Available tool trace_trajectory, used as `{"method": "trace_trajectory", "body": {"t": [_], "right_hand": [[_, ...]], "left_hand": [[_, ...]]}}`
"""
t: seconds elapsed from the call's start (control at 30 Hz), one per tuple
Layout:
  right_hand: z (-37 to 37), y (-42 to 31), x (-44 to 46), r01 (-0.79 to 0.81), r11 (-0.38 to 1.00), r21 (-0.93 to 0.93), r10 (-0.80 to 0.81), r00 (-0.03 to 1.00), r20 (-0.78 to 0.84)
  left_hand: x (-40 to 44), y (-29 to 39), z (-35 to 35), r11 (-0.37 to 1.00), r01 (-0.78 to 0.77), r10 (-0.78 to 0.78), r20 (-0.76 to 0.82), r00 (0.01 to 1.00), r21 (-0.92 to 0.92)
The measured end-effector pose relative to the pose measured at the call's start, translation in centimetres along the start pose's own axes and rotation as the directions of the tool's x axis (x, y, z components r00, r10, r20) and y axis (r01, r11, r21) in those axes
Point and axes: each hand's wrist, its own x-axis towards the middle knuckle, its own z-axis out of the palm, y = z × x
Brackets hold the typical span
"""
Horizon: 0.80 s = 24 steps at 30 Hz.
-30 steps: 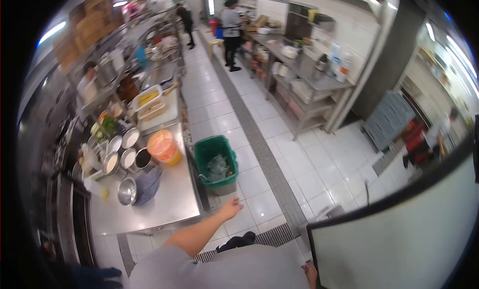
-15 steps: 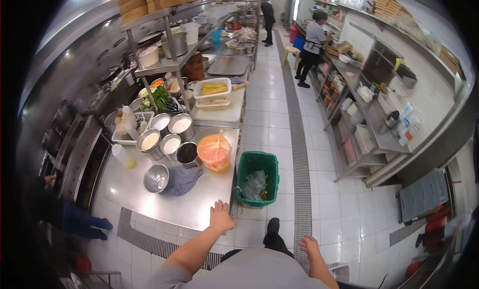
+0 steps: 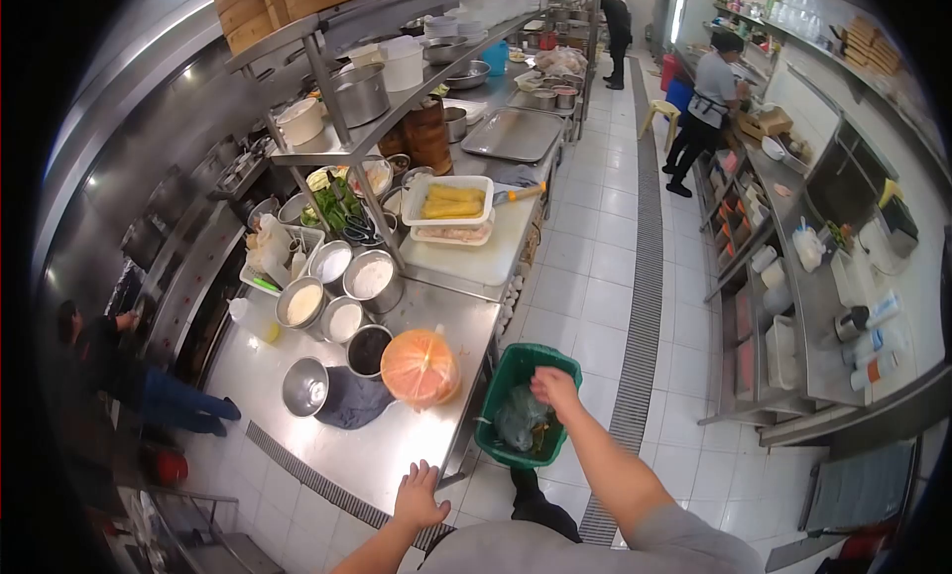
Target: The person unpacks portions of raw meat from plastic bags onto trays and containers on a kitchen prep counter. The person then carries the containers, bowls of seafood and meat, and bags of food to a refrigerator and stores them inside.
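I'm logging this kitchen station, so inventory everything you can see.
Steel table: 1, silver, lower left
Mixing bowl: 1, silver, on table
Cloth: 1, blue-grey, beside bowl
Steel pots: 5, silver, table's far side
Plastic-covered tub: 1, orange, table's right side
Squeeze bottle: 1, yellowish, table's left side
Cutting board: 1, white, beyond pots
Food tubs: 2, white, stacked on board
Storage rack: 1, silver, upper left; contents uncountable
Waste bin: 1, green, beside table
Stool: 1, yellow, upper right
Co-workers: at least 3, dark or grey tops, left, far, right
Left hand: 1, bare, by table's near edge
Right hand: 1, bare, over bin
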Motion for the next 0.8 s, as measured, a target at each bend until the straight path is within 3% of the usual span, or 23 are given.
{"method": "trace_trajectory", "body": {"t": [0.17,0.23,0.3,0.47,0.5,0.53,0.6,0.63,0.7,0.8], "right_hand": [[7.1,-10.3,15.7,0.162,0.985,-0.051,-0.155,0.98,0.125],[10.3,-13.5,20.9,0.172,0.982,0.073,-0.177,0.982,0.069],[13.0,-16.5,24.6,0.182,0.983,0.038,-0.183,0.983,0.026],[14.8,-14.4,38.2,0.225,0.961,-0.159,-0.234,0.972,-0.037],[15.1,-16.3,36.1,0.178,0.983,0.05,-0.173,0.98,-0.096],[15.2,-18.1,34.3,0.168,0.985,0.049,-0.163,0.983,-0.085],[15.2,-20.8,31.5,0.109,0.936,0.335,-0.114,0.994,-0.005],[15.0,-20.6,31.8,0.098,0.94,0.326,-0.106,0.994,0.007],[14.6,-20.0,32.0,0.115,0.989,0.087,-0.122,0.989,0.078],[13.9,-18.6,30.6,0.065,0.997,0.031,-0.068,0.995,0.072]], "left_hand": [[0.5,1.9,0.5,0.987,0.141,-0.146,-0.068,0.987,-0.079],[0.8,2.3,0.7,0.967,0.203,-0.219,-0.091,0.971,-0.156],[1.2,2.6,0.5,0.947,0.243,-0.265,-0.083,0.961,-0.21],[0.8,1.7,2.7,0.886,0.285,-0.347,-0.116,0.931,-0.366],[0.8,1.6,3.0,0.88,0.289,-0.358,-0.125,0.925,-0.377],[0.7,1.7,3.2,0.873,0.293,-0.368,-0.134,0.92,-0.389],[0.8,2.3,3.1,0.858,0.329,-0.407,-0.134,0.903,-0.394],[1.0,2.7,2.9,0.849,0.347,-0.429,-0.136,0.893,-0.397],[0.9,3.1,2.1,0.836,0.363,-0.445,-0.119,0.888,-0.412],[0.9,3.1,2.0,0.823,0.359,-0.447,-0.112,0.888,-0.44]]}}
